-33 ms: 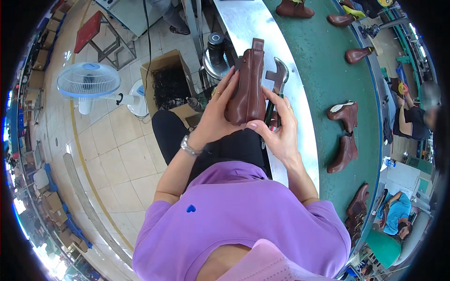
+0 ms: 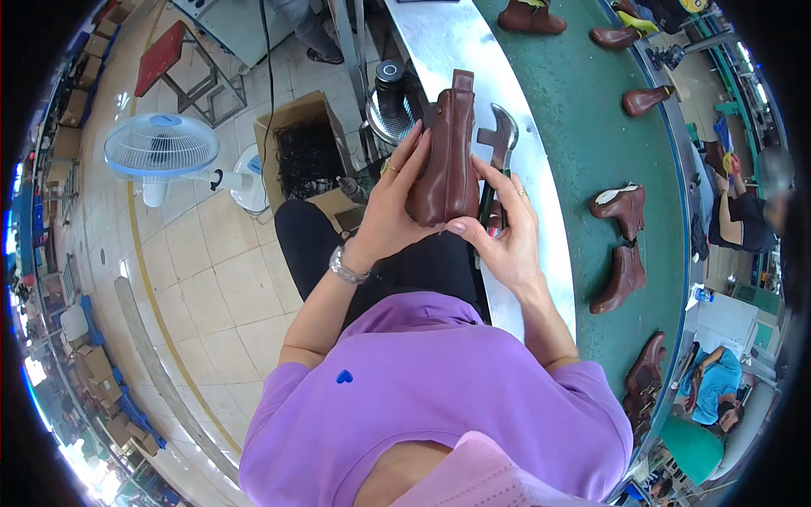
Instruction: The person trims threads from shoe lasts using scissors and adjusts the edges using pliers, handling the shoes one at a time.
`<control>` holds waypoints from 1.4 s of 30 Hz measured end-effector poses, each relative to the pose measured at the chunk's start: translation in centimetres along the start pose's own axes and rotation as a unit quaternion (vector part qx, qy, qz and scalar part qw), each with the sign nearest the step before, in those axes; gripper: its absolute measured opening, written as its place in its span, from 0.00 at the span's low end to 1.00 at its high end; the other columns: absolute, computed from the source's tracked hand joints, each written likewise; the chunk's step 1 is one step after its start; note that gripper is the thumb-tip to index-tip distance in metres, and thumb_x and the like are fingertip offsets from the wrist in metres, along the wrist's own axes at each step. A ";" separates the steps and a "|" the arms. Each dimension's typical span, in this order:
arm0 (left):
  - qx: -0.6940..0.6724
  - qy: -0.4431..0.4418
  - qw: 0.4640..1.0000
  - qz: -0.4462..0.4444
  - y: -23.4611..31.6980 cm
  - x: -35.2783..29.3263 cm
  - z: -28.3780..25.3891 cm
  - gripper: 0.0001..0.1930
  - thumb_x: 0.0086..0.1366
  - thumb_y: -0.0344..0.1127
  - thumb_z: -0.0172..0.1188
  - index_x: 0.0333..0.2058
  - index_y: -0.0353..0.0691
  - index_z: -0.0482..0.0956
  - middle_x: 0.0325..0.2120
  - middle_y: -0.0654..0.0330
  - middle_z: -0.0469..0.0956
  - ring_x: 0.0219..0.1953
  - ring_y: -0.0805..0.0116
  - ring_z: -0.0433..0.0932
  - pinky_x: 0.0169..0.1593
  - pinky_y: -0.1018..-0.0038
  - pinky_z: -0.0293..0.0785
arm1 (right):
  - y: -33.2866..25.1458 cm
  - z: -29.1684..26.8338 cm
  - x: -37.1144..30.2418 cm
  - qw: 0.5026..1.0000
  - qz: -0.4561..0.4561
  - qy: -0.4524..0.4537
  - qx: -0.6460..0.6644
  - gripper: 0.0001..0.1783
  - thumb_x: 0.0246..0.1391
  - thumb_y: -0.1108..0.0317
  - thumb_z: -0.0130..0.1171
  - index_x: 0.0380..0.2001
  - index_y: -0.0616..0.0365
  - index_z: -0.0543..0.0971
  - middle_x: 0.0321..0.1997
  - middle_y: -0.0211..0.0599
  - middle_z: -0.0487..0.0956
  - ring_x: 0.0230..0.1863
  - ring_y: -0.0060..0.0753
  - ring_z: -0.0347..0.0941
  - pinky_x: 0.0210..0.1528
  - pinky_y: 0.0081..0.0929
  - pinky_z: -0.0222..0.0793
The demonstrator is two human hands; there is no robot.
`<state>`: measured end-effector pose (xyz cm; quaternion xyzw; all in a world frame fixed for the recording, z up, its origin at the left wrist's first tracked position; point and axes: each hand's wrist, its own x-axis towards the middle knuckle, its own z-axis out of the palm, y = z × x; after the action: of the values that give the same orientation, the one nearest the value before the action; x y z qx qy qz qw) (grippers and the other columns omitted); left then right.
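Note:
A brown leather ankle boot (image 2: 445, 160) is held over my lap, beside the metal bench. Its rounded end points toward me and a pull tab sticks up at the far end. My left hand (image 2: 389, 203) is closed around its left side, fingers along the leather. On the right, my right hand (image 2: 509, 228) grips the lower edge, thumb near the rounded end and fingers against the side. Just beyond my right fingers a hand tool (image 2: 505, 131) with a curved metal head and dark handles lies on the bench (image 2: 541, 198); the hand partly hides its handles.
Right of the bench runs a green conveyor (image 2: 583, 139) carrying several brown boots (image 2: 619, 275). To the left stand an open carton (image 2: 304, 152) with dark scraps, a fan (image 2: 160, 148) and a red-topped stool (image 2: 160, 59). Co-workers (image 2: 718, 380) sit beyond the conveyor.

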<state>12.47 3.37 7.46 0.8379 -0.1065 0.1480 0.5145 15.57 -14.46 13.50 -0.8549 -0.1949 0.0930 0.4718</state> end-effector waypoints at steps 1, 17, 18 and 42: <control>0.002 0.000 1.000 0.003 -0.1 0.1 0.0 0.55 0.39 0.38 0.73 0.64 0.42 0.47 0.64 0.52 0.46 0.63 0.53 0.54 0.61 0.66 0.58 | 0.4 -0.3 0.4 0.999 -0.041 -0.004 0.025 0.46 0.34 0.58 0.72 0.57 0.60 0.63 0.48 0.47 0.73 0.46 0.40 0.71 0.48 0.30 0.65; 0.001 -0.026 0.999 -0.024 -1.7 0.1 0.0 0.54 0.42 0.40 0.73 0.64 0.49 0.46 0.54 0.48 0.67 0.49 0.51 0.73 0.49 0.67 0.71 | -7.4 -8.6 2.5 0.859 -0.319 -0.228 -0.330 0.49 0.36 0.76 0.55 0.63 0.26 0.54 0.17 0.37 0.68 0.12 0.32 0.68 0.14 0.28 0.68; -0.024 -0.012 1.000 -0.013 -1.8 0.0 0.1 0.53 0.43 0.39 0.72 0.64 0.48 0.46 0.54 0.47 0.67 0.49 0.51 0.73 0.49 0.67 0.71 | -7.0 -8.3 2.0 0.851 -0.328 -0.224 -0.342 0.49 0.36 0.76 0.54 0.63 0.26 0.54 0.17 0.37 0.68 0.11 0.33 0.67 0.14 0.28 0.68; -0.188 -0.004 0.884 -0.428 -4.4 -6.6 -13.4 0.19 0.56 0.39 0.64 0.44 0.36 0.74 0.35 0.66 0.76 0.36 0.80 0.73 0.41 0.79 0.70 | 4.8 -1.4 -5.7 0.971 0.128 0.038 0.199 0.36 0.58 0.78 0.43 0.66 0.50 0.44 0.23 0.32 0.71 0.20 0.18 0.64 0.25 0.17 0.65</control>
<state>5.89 17.47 7.09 0.6901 0.2349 -0.1130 0.6751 12.06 -20.24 10.06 -0.7643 -0.0429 0.1572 0.6239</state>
